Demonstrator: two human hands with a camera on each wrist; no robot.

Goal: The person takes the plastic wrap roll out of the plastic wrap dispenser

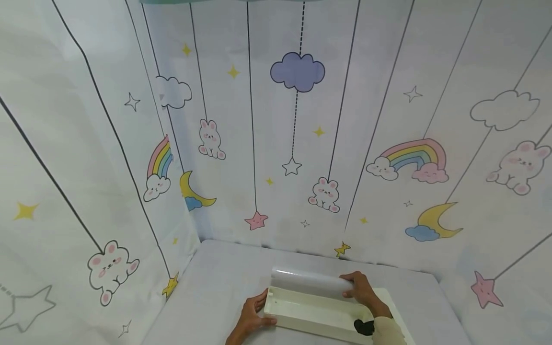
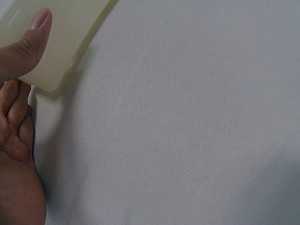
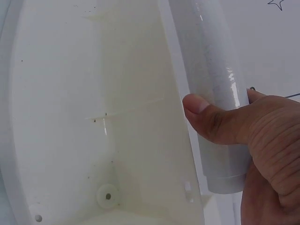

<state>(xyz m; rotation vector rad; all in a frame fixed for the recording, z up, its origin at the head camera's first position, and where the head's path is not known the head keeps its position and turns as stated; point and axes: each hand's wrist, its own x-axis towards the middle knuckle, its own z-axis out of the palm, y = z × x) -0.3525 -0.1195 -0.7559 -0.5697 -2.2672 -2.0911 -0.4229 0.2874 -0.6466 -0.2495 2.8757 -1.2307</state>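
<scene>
A long cream plastic box [image 1: 315, 311], hollow side up, lies across the lower part of the head view. My left hand [image 1: 251, 314] grips its left end; in the left wrist view the thumb [image 2: 41, 30] lies on the outer wall, with curled fingers at the end. Right behind the box is a shiny, translucent roll of plastic film [image 1: 302, 281], parallel to its long side. My right hand [image 1: 361, 289] holds this roll near its right end, thumb on the near side. Inside the box, the right wrist view shows a small round boss with a hole [image 3: 108, 196].
The table has a white cloth [image 1: 224, 273] on it. Patterned white sheets [image 1: 276, 120] with clouds, rabbits and stars rise at the back and sides. A pale cream panel [image 1: 396, 306] shows beyond my right wrist, beside the box. Something black [image 1: 363, 327] sits at that wrist.
</scene>
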